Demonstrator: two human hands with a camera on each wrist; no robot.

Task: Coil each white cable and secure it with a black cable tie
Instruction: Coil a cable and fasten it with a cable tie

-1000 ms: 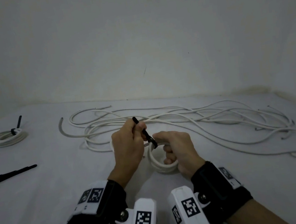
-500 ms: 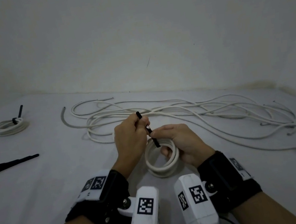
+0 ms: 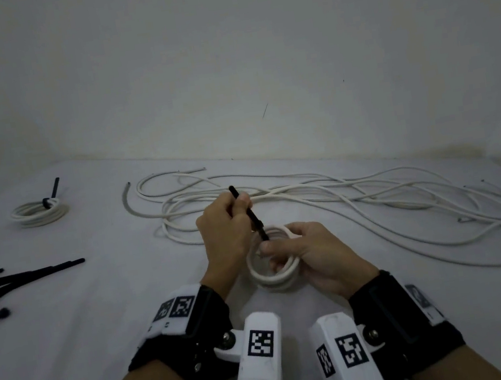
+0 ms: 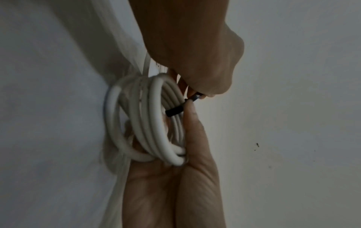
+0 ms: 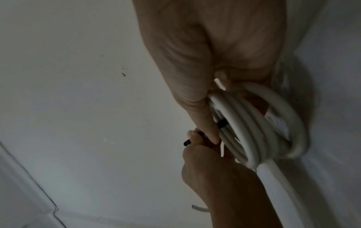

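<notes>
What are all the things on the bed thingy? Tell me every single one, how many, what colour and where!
Coil being tied: one, white, front middle, held off the sheet.
Tie being tightened: one, black, looped round that coil, tail sticking up.
Finished coil: one, white with a black tie, far left.
Loose cables: a tangle, count unclear, white, spread across the back and right.
Spare ties: a few, black, left edge.
Sheet: one, white, under everything.
Wall: pale, behind.
Wrist cameras: two, white on black straps, on the wrists.
Left hand: pinches the tie's tail.
Right hand: grips the coil.
</notes>
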